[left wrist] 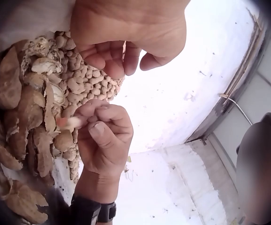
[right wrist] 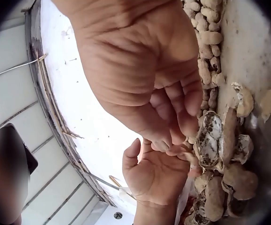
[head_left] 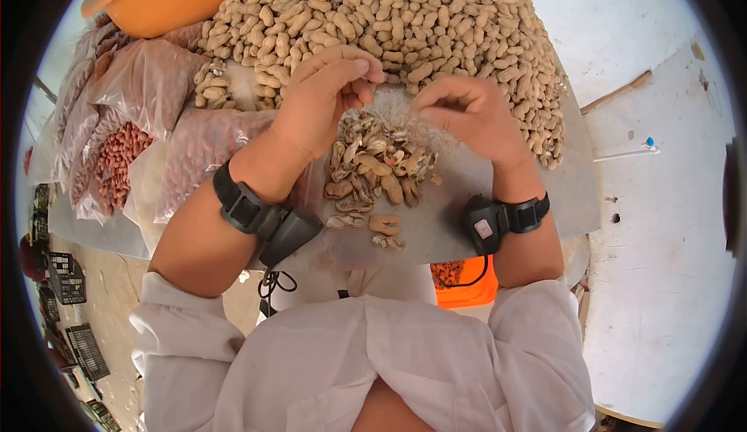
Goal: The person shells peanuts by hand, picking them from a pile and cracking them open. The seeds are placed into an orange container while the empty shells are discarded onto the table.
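Observation:
In the head view, my left hand [head_left: 331,86] is raised over the peanut heap's near edge with its fingers loosely bent. The left wrist view shows this left hand [left wrist: 128,35] with a gap between thumb and fingers and nothing in its grasp. Facing it, my right hand [head_left: 471,117] hovers beside the shell pile. Its thumb and bent fingers pinch a small pale piece [left wrist: 71,123] with a reddish end; I cannot tell its kind. Between and below the hands lies a pile of cracked peanut shells [head_left: 373,163]. Unshelled peanuts [head_left: 389,12] are heaped behind.
An orange basin [head_left: 167,0] stands at the back left. Clear plastic bags [head_left: 148,82] of reddish peanut kernels [head_left: 120,163] lie along the left side. An orange container [head_left: 475,288] is below the table's near edge. Loose shells [head_left: 385,226] lie near that edge.

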Demonstrator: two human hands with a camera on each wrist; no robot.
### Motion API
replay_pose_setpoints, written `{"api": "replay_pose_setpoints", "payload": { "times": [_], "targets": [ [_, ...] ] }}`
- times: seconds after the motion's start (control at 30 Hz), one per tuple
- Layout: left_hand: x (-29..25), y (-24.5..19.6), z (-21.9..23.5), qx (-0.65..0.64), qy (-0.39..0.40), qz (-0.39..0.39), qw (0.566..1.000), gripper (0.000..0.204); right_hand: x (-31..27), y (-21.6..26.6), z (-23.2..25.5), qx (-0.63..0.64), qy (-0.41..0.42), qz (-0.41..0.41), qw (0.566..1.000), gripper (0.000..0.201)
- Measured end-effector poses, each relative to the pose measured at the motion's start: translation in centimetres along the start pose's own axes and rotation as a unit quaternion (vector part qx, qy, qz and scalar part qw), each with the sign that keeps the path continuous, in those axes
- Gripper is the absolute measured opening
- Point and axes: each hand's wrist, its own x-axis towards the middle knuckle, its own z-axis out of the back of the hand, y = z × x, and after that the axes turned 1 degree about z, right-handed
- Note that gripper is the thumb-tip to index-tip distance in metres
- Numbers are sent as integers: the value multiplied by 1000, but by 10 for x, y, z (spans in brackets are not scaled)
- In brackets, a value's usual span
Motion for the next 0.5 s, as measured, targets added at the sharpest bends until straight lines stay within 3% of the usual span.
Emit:
{"api": "replay_pose_setpoints", "payload": {
  "times": [0.07,0.17,0.2,0.27,0.37,0.5],
  "targets": [
    [1,1,1,-4,-17,-3,1000,17,5,-7,8,-30,-59,24,997,9],
    [5,-1,0,-8,-41,-7,999,19,15,1,17,-128,-69,-41,988,11],
    [4,-2,0,-7,-40,-7,999,19,19,3,16,-199,-56,-4,979,13],
    [4,-1,1,-4,-40,-4,999,19,29,6,12,-334,-28,68,940,16],
    [5,0,3,-6,-40,-3,999,20,41,-2,5,-474,-5,58,879,22],
    [4,0,1,-11,-34,-4,999,18,53,-14,-3,-554,15,34,831,19]
  ]
}}
